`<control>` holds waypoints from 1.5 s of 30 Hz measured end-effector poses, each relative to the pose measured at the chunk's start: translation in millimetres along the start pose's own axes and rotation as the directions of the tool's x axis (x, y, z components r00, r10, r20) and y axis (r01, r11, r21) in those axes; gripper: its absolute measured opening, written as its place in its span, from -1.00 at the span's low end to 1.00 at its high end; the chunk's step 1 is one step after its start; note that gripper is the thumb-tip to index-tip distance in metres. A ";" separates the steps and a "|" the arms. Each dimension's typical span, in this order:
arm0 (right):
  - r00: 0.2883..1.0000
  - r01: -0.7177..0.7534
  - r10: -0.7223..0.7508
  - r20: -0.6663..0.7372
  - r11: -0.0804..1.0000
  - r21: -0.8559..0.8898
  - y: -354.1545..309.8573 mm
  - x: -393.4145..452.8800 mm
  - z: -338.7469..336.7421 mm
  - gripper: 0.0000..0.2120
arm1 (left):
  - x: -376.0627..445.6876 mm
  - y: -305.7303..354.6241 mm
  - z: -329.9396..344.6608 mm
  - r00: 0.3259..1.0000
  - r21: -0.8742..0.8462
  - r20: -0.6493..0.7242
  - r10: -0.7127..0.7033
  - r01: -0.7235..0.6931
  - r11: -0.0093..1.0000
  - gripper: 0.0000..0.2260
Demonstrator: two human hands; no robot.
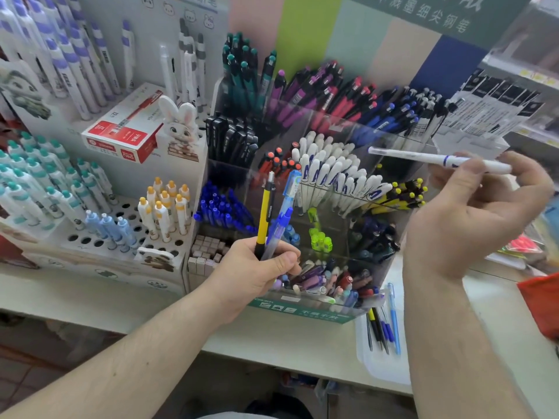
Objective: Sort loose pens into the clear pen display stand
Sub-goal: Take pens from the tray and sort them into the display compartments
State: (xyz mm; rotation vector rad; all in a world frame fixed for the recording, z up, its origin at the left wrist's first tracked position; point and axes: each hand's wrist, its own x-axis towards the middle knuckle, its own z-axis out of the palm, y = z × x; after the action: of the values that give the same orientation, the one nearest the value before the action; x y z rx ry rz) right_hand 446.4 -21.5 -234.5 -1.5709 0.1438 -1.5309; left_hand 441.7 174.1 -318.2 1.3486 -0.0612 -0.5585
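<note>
The clear pen display stand (pixel 351 303) sits on the counter, its tiered compartments filled with pens sorted by colour. My left hand (pixel 257 270) grips three loose pens upright in front of the stand: a yellow one (pixel 263 213), a dark blue one (pixel 279 225) and a light blue one (pixel 289 189). My right hand (pixel 472 216) is raised at the right and pinches a white pen with a blue band (pixel 435 158), held sideways above the compartment of white pens (pixel 332 173).
A clear tray (pixel 381 367) with several loose pens lies on the counter by the stand's front right corner. A white holed rack of pens (pixel 99 234) stands to the left, a red box (pixel 124 134) behind it. Something red (pixel 541 303) is at the far right.
</note>
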 end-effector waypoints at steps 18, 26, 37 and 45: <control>0.772 0.313 0.239 0.589 0.664 -0.679 23.5 -14.3 19.6 -0.45 | -7.1 -2.5 -4.7 1.000 0.054 0.027 -0.010 0.009 0.999 -0.92; 0.856 0.201 0.038 0.516 0.895 -0.399 -3.1 -27.6 14.3 -0.72 | -9.5 -2.4 -8.2 0.999 0.084 0.043 -0.019 0.015 0.996 -0.92; 0.641 -0.364 0.404 0.652 0.909 -0.205 -27.9 -64.4 11.6 -0.77 | -13.2 -6.3 -13.9 0.998 -0.002 0.014 -0.059 0.059 0.998 -0.69; 0.629 -0.628 0.656 0.417 0.745 -0.226 -23.2 -56.6 6.2 -0.83 | -15.2 -3.5 -23.1 0.999 -0.428 -0.019 0.051 -0.054 0.902 -0.75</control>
State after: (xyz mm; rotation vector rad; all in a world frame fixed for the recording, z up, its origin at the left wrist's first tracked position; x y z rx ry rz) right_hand 427.6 31.2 -260.0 -1.6455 0.4288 -0.5542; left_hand 435.5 201.0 -322.9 0.9146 0.0311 -0.4863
